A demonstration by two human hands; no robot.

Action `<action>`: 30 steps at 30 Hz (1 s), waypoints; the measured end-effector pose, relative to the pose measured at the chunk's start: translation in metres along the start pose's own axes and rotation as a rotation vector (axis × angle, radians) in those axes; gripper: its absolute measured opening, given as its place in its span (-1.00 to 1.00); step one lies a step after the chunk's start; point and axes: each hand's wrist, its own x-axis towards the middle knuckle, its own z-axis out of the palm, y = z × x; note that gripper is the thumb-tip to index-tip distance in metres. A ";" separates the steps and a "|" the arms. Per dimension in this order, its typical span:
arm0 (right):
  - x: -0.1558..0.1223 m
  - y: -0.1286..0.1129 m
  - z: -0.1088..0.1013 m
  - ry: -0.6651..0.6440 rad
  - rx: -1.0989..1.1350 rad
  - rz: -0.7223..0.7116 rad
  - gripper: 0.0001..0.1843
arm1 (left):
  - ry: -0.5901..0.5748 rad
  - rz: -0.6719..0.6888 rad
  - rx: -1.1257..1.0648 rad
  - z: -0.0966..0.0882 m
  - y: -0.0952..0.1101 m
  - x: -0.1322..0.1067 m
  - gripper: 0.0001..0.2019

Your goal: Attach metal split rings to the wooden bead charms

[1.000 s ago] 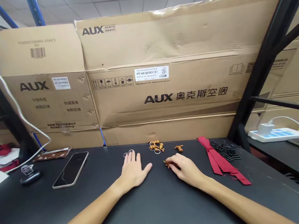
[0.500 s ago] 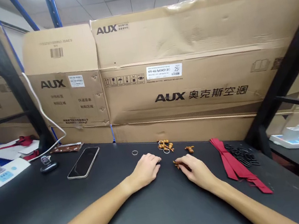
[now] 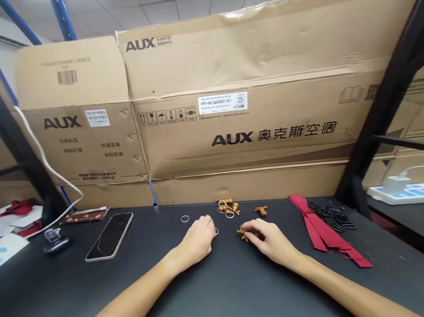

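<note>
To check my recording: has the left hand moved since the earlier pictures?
Yes, rightward: the left hand now sits right of the metal ring, no longer over it.

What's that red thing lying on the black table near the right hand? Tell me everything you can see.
It's a long strip of deep red fabric, perhaps ribbon, with a slight sheen. It lies on the black tabletop, doubled into overlapping bands running diagonally toward the person and ending in a loose tail. Small black loops sit close beside it, and the right hand isn't touching it.
</note>
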 end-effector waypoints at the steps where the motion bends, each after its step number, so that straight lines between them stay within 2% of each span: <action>1: 0.000 -0.002 0.000 0.005 0.046 0.016 -0.82 | 0.001 -0.013 -0.044 0.000 0.002 0.000 -0.85; 6: 0.000 -0.016 0.001 -0.031 0.193 0.059 -0.81 | -0.019 -0.192 -0.441 -0.003 0.022 0.002 -0.81; 9: -0.001 -0.022 0.001 -0.051 0.254 0.062 -0.81 | -0.061 -0.233 -0.561 -0.005 0.033 0.002 -0.75; 14: -0.003 -0.032 0.000 -0.058 0.312 0.062 -0.81 | -0.047 -0.180 -0.512 -0.005 0.037 0.000 -0.76; 20: -0.003 -0.042 -0.001 -0.024 0.239 0.050 -0.81 | -0.043 -0.115 -0.484 -0.002 0.036 -0.001 -0.76; 30: -0.003 -0.039 0.006 -0.044 0.301 0.069 -0.82 | -0.046 -0.071 -0.459 -0.001 0.037 0.000 -0.77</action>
